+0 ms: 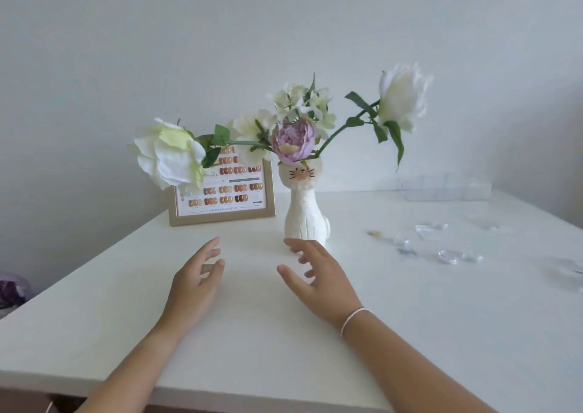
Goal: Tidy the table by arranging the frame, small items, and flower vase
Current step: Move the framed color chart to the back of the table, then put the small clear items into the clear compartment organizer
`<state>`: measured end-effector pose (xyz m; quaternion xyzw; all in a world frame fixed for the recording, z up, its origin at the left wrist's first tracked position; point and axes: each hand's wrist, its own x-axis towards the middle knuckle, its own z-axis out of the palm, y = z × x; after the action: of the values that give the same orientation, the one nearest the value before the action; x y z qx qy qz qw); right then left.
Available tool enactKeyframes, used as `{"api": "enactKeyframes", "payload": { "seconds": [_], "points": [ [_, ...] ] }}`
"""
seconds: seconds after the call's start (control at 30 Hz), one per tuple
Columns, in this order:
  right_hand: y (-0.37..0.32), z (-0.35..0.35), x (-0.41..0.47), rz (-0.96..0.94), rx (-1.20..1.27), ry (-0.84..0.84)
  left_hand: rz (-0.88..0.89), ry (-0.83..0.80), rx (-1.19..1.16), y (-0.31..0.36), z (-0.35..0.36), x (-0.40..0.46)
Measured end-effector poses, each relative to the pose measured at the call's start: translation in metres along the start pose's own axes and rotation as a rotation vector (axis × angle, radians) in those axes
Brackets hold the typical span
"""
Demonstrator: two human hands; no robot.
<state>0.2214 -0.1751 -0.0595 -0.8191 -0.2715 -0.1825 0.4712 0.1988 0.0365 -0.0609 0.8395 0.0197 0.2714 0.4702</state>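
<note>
The white table (pixel 410 333) runs bare from its near edge up to my hands, with open surface to the left out to the corner. My left hand (pixel 195 283) hovers with fingers loosely spread, holding nothing; my right hand (pixel 318 278) is likewise spread and empty, its fingertips just short of the base of the cat-shaped flower vase (pixel 304 214), which stands upright. The frame (pixel 222 191) stands upright just left of the vase, by the wall. The small clear items (pixel 441 248) lie scattered well to my right.
</note>
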Motion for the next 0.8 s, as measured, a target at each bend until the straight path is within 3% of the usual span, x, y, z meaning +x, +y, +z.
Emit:
{"api": "enactKeyframes", "payload": {
  "seconds": [0.47, 0.63, 0.8],
  "points": [
    [0.091, -0.196, -0.048, 0.164, -0.371, 0.365, 0.212, -0.326, -0.095, 0.093, 0.171, -0.014],
    [0.111, -0.211, -0.035, 0.128, -0.478, 0.336, 0.289, -0.416, -0.005, 0.106, 0.22, 0.004],
    [0.117, -0.211, -0.016, 0.059, -0.539, 0.254, 0.341, -0.335, 0.273, 0.106, 0.252, 0.035]
  ]
}}
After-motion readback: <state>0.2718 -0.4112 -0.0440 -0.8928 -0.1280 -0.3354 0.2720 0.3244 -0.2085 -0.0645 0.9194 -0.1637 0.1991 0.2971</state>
